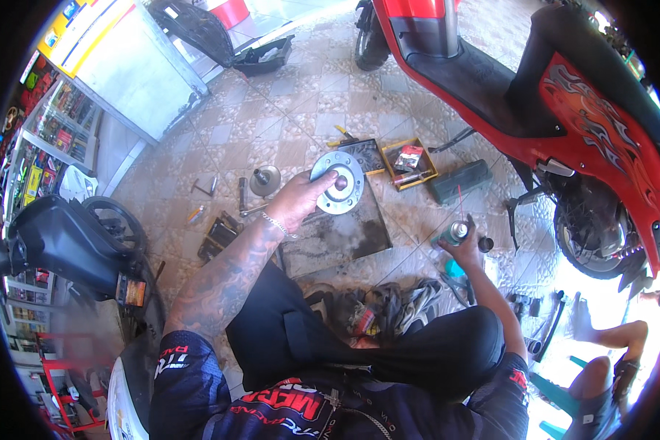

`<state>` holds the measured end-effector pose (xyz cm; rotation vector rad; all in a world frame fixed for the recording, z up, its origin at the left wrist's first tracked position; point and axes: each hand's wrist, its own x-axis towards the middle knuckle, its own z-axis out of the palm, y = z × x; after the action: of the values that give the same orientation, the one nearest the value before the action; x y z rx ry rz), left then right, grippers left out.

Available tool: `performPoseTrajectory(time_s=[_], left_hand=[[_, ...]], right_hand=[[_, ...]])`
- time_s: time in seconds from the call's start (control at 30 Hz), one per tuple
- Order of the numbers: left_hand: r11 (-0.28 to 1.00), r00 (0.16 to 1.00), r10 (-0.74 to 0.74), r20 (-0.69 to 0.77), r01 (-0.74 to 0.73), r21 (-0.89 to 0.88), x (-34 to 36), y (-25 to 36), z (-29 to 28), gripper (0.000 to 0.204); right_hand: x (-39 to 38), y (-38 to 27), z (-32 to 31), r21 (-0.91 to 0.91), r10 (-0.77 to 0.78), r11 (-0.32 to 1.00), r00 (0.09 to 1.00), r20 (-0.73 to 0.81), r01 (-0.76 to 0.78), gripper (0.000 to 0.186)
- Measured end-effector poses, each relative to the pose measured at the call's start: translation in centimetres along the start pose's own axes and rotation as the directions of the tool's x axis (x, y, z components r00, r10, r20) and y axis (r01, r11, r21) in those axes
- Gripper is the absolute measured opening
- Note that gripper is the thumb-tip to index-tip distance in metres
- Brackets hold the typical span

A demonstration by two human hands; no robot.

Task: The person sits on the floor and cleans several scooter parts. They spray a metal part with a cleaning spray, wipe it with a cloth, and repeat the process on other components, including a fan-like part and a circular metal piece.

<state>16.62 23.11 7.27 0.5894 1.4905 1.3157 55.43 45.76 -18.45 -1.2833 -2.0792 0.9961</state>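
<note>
A round silver metal disc (351,168) with a raised hub and small holes near its rim is gripped in my left hand (301,199), thumb lying across its face. It is up over a dark, stained flat plate (337,246) on the floor. Off to the right, my right hand (469,248) is wrapped round an aerosol spray can (457,232) with a thin red straw at its nozzle. The straw points away from the disc, and the two stand well apart. A small dark cap or cup (485,243) lies beside my right hand.
Beyond the plate stand a yellow-edged parts tray (425,174) and a dark green box (462,182). A metal funnel-like piece (265,179) and a hammer (205,186) lie left. A red motorcycle (484,88) fills the right; another person's leg (594,381) shows lower right. Rags (411,304) lie near my legs.
</note>
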Motion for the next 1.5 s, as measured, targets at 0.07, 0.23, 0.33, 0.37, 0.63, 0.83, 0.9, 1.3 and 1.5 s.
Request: performPoseTrajectory(time_s=[0.07,0.23,0.33,0.37,0.63,0.83,0.9,1.3,1.5], left_hand=[[0.999,0.999,-0.032,0.010,0.032,0.003,0.0,-0.1,0.3,0.044],[0.999,1.000,-0.025,0.015,0.024,0.027,0.2,-0.6,0.6,0.044],[0.997,0.999,-0.037,0.012,0.036,0.064,0.3,-0.9,0.3,0.044],[0.996,0.999,-0.043,0.020,0.041,0.077,0.3,-0.9,0.1,0.045],[0.999,0.999,-0.042,0.027,0.042,0.016,-0.2,-0.5,0.2,0.047],[0.999,1.000,-0.006,0.012,0.005,0.042,-1.9,0.7,0.0,0.049],[0.996,1.000,0.005,-0.017,-0.003,0.085,-2.5,1.0,-0.1,0.049],[0.996,0.999,-0.034,0.012,0.033,0.077,-2.9,1.5,0.2,0.053],[1.000,1.000,-0.008,0.004,0.008,0.010,-2.8,1.1,0.4,0.053]], right_hand=[[0.0,1.1,1.7,-0.055,-0.085,0.995,0.991,-0.104,0.079,0.099],[1.3,-2.1,1.1,0.054,-0.054,0.997,0.987,-0.152,0.063,0.093],[1.6,-7.9,-2.1,0.322,-0.196,0.900,0.931,-0.308,0.295,0.091],[2.1,-10.5,-3.9,0.265,-0.263,0.893,0.900,-0.348,0.364,0.093],[0.8,-32.7,-14.8,0.298,-0.568,0.591,0.649,-0.506,0.750,0.091],[-3.7,-38.7,-9.9,0.162,-0.636,0.742,0.759,-0.135,0.651,0.071],[-5.3,-38.8,-8.5,0.087,-0.642,0.764,0.766,0.018,0.639,0.066],[-8.7,-38.9,-7.8,-0.025,-0.550,0.822,0.805,0.222,0.569,0.064],[-8.3,-38.1,-7.7,0.011,-0.579,0.810,0.796,0.178,0.586,0.064]])
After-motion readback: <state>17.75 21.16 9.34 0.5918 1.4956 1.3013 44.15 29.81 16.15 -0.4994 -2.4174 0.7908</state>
